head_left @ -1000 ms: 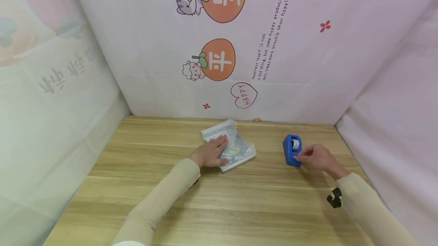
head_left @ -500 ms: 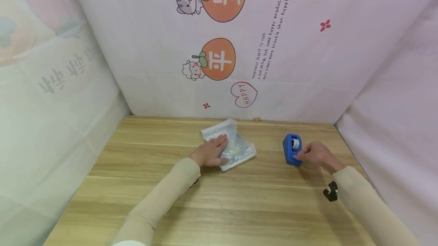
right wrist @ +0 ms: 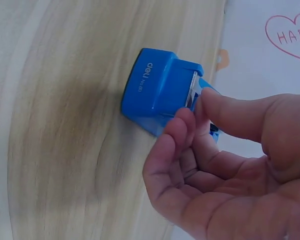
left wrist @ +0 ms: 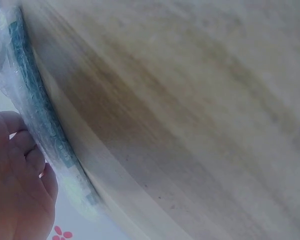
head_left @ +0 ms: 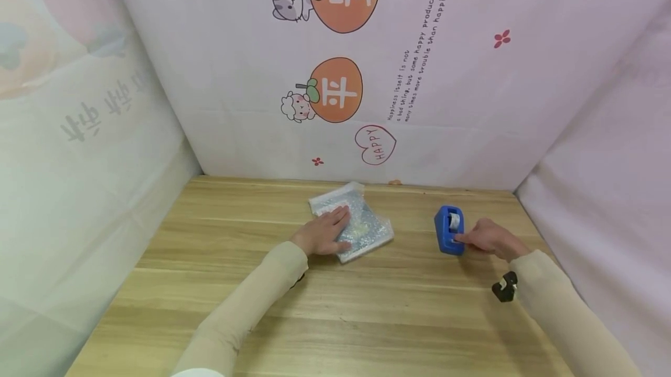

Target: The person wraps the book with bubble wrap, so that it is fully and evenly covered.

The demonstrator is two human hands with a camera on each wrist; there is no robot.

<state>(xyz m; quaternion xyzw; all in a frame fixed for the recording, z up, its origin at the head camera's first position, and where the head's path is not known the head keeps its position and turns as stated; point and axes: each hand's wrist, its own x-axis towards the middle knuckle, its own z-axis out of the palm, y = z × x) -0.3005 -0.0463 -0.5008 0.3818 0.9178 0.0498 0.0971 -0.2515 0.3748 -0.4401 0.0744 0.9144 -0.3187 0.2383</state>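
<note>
A flat packet in bubble wrap [head_left: 367,228] lies on the table, and something dark and flat shows through the wrap. My left hand [head_left: 322,234] rests on the packet with fingers extended; the left wrist view shows the wrapped packet [left wrist: 40,100] edge-on beside the fingers. Off to the right stands a blue tape dispenser [head_left: 445,237] with a roll of tape [head_left: 454,221] in it. At its cutter, my right hand [head_left: 487,236] pinches the tape's end between thumb and finger. In the right wrist view, the fingertips largely hide the tape over the dispenser [right wrist: 152,85].
Both things sit on a wooden table [head_left: 335,319]. A white printed cloth [head_left: 445,150] hangs behind the table's far edge, and plain fabric [head_left: 618,161] walls the right side. A black wrist mount [head_left: 505,287] hangs below the right sleeve.
My right hand has shifted slightly at the dispenser's cutter, its wrist moving and a finger reaching further onto the front. The left hand and the packet have stayed put.
</note>
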